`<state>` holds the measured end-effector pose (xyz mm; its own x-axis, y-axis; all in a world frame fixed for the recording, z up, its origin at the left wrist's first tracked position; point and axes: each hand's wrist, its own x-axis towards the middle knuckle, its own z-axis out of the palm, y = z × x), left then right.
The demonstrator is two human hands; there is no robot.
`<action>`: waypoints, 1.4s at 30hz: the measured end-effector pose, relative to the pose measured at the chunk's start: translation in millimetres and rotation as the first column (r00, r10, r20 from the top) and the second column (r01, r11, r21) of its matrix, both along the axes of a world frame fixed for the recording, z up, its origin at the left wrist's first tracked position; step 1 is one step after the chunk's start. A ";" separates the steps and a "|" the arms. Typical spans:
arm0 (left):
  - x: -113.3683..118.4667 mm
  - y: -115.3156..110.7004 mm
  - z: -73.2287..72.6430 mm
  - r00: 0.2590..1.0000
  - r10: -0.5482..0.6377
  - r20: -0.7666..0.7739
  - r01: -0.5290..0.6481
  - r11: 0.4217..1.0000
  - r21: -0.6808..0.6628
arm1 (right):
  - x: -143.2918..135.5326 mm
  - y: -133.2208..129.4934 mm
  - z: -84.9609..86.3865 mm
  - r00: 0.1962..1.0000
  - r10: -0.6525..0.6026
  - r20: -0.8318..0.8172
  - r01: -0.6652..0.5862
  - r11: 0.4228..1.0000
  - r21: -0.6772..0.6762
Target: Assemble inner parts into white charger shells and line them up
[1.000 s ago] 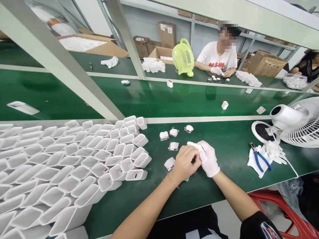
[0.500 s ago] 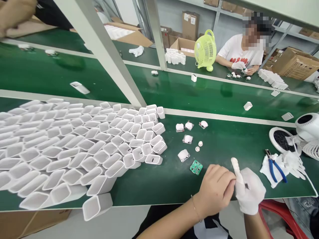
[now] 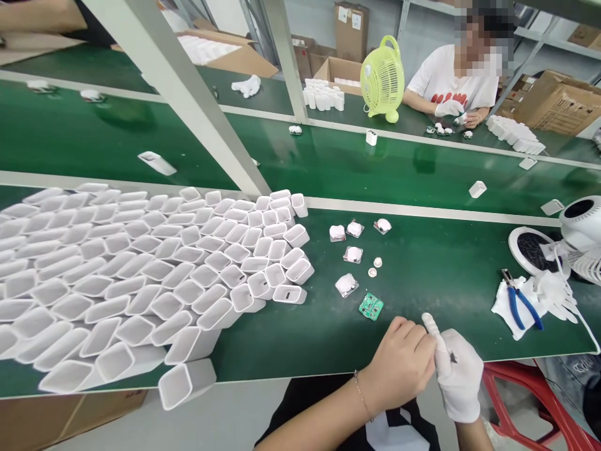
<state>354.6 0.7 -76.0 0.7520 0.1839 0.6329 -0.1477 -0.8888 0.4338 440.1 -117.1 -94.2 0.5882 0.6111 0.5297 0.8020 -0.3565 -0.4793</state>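
My left hand (image 3: 404, 357), bare and with a bracelet at the wrist, has its fingers closed against the base of a raised finger on my right hand (image 3: 462, 376). That right hand wears a white glove. Its raised finger is covered by an off-white, wrinkled finger cot (image 3: 431, 326), which my left fingers pinch low down. The other gloved fingers are curled and hold nothing that I can see. Ahead on the bench lie a green circuit board (image 3: 370, 306), two rolled finger cots (image 3: 378, 262) and several white-topped small assemblies (image 3: 346, 284).
Rows of white open-ended housings (image 3: 183, 272) fill the left side of the bench. At right are blue-handled pliers (image 3: 520, 304) on a cloth, white gloves (image 3: 556, 297) and a white fan (image 3: 582, 228). Beyond the green belt (image 3: 328, 166), which carries loose parts, a co-worker (image 3: 455, 88) sits by a yellow-green fan (image 3: 382, 81).
Both hands have shifted a little left and lower in view, the left fingers still at the raised gloved finger. Parts on the belt have moved rightward. The view has tilted slightly down.
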 end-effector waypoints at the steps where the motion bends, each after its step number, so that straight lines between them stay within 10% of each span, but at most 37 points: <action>1: 0.5 1.1 0.9 1.000 0.015 0.011 -0.015 1.000 -0.003 | 0.1 3.5 3.2 1.000 0.015 0.024 -0.015 1.000 0.001; 9: -4.9 30.9 12.6 0.999 -0.029 0.044 0.037 0.982 -0.188 | 1.2 29.0 24.6 0.991 0.130 -0.016 -0.131 0.987 -0.091; 16: -21.0 66.7 24.4 0.974 -0.179 -0.137 0.059 0.789 -0.611 | -13.4 39.3 27.6 0.909 0.247 -0.336 -0.261 0.965 0.005; 20: -31.9 106.6 39.8 0.983 0.122 -0.138 -0.171 0.879 -0.445 | -10.5 44.8 34.7 0.795 0.389 -0.465 -0.451 0.892 -0.024; 24: -38.6 159.9 57.2 0.795 0.467 -0.387 -0.487 0.872 0.052 | 16.4 59.7 43.5 0.826 0.363 -0.431 -0.490 0.841 -0.229; 28: -30.0 181.6 59.0 0.517 0.572 -0.637 -0.348 0.820 0.455 | 42.0 98.2 46.3 0.924 0.355 -0.140 -0.379 0.817 -0.434; 32: -24.1 172.9 54.7 0.547 0.623 -0.560 -0.396 0.781 0.482 | 46.8 140.3 40.7 0.858 0.493 0.146 -0.373 0.793 -0.482; 38: -30.5 146.1 32.6 0.872 0.354 -0.337 -0.395 0.917 -0.060 | 43.0 155.6 29.0 0.841 0.525 0.129 -0.411 0.776 -0.479; 42: -25.8 128.2 14.5 0.960 0.202 -0.194 -0.273 0.824 -0.497 | 36.1 149.4 36.5 0.848 0.496 -0.189 -0.515 0.854 -0.074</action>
<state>328.7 128.9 -61.5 0.7095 0.6384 0.2984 0.1269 -0.5323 0.8370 476.2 32.3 -57.7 0.2497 0.8979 0.3626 0.8039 0.0165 -0.5946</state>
